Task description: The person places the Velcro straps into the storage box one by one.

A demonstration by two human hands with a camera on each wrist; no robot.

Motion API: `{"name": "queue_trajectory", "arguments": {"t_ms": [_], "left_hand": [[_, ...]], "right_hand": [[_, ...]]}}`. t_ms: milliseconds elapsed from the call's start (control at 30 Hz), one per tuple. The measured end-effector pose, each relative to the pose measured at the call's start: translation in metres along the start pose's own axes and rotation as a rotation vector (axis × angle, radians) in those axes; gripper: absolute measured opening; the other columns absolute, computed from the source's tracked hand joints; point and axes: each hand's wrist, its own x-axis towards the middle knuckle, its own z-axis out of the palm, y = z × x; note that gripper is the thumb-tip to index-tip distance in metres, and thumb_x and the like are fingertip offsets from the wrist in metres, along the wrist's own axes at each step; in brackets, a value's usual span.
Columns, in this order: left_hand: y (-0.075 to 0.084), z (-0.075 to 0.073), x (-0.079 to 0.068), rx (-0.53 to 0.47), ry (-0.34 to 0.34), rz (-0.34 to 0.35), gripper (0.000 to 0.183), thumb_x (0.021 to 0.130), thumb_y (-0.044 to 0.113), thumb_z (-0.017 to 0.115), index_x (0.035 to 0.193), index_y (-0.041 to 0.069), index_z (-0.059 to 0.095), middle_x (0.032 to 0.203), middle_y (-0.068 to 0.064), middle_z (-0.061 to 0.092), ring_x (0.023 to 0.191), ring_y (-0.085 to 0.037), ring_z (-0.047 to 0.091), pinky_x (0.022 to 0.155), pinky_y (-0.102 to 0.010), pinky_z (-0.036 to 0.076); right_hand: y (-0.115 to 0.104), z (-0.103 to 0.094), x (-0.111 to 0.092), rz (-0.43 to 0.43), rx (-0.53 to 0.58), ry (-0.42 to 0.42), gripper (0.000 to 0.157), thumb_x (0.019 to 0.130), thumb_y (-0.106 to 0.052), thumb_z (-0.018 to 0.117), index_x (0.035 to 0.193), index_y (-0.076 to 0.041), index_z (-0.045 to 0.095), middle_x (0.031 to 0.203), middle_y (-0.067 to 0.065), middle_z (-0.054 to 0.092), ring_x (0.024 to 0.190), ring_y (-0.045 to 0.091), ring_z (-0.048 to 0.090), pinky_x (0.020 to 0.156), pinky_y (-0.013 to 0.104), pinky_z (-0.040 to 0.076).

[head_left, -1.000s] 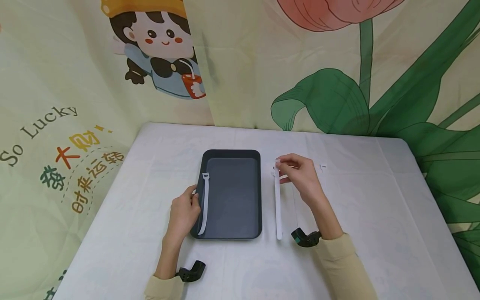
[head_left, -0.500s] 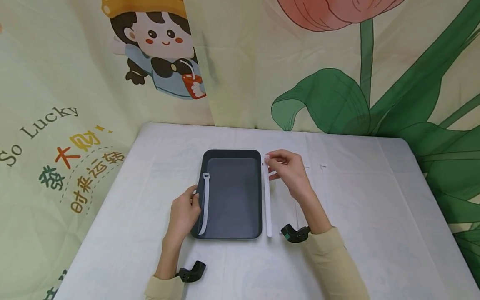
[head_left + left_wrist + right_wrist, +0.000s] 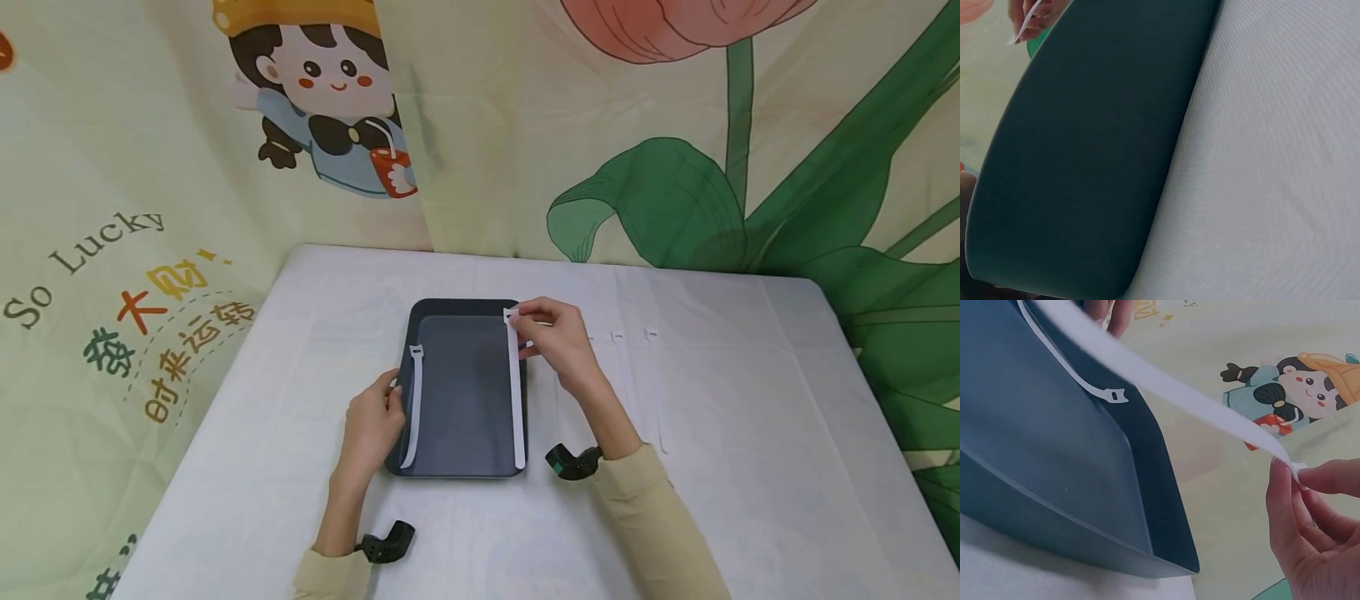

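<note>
A dark blue-grey rectangular tray [image 3: 468, 400] lies on the white tablecloth. My left hand [image 3: 371, 421] grips its left rim, thumb toward the inside; the left wrist view catches mostly the tray's outer wall [image 3: 1085, 144]. One white hook-and-loop cable tie [image 3: 416, 404], with a slotted head, lies in the tray along the left wall. Between thumb and fingers, my right hand [image 3: 555, 346] pinches the head end of another white cable tie [image 3: 516, 400]. It hangs lengthwise over the tray's right side, and the right wrist view has its band [image 3: 1210, 412] stretched above the tray.
More white cable ties [image 3: 651, 335] lie on the cloth right of the tray, faint against it and partly behind the right arm. A printed fabric backdrop [image 3: 480, 167] rises behind the table's far edge.
My right hand has carried its cable tie leftward, from beside the tray to over its right side. The left hand keeps its grip on the rim, and the tray stays put.
</note>
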Motion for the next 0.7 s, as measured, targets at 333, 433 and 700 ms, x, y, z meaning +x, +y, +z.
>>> {"name": "queue_trajectory", "arguments": {"t_ms": [333, 433, 700], "left_hand": [[0.001, -0.001, 0.001, 0.002, -0.004, -0.001, 0.038, 0.103, 0.005, 0.05, 0.139, -0.007, 0.057, 0.11, -0.03, 0.072, 0.088, -0.034, 0.071, 0.075, -0.048, 0.056], [0.001, -0.001, 0.001, 0.003, -0.001, 0.002, 0.038, 0.103, 0.005, 0.05, 0.139, -0.008, 0.058, 0.109, -0.029, 0.073, 0.086, -0.033, 0.07, 0.074, -0.048, 0.056], [0.0, 0.0, -0.001, 0.007, 0.003, 0.005, 0.038, 0.103, 0.004, 0.05, 0.138, -0.008, 0.058, 0.108, -0.029, 0.073, 0.085, -0.032, 0.07, 0.073, -0.048, 0.056]], "right_hand": [[0.001, 0.011, 0.005, 0.002, 0.034, -0.021, 0.02, 0.095, -0.011, 0.07, 0.111, 0.0, 0.072, 0.096, 0.013, 0.072, 0.071, 0.022, 0.066, 0.063, 0.035, 0.06], [0.002, 0.017, 0.006, 0.002, 0.05, -0.035, 0.02, 0.095, -0.01, 0.07, 0.112, 0.001, 0.072, 0.094, 0.011, 0.072, 0.071, 0.02, 0.066, 0.064, 0.035, 0.06], [0.007, 0.031, 0.012, -0.011, 0.089, -0.068, 0.021, 0.095, -0.009, 0.07, 0.112, 0.002, 0.071, 0.092, 0.01, 0.073, 0.072, 0.019, 0.066, 0.063, 0.035, 0.06]]}}
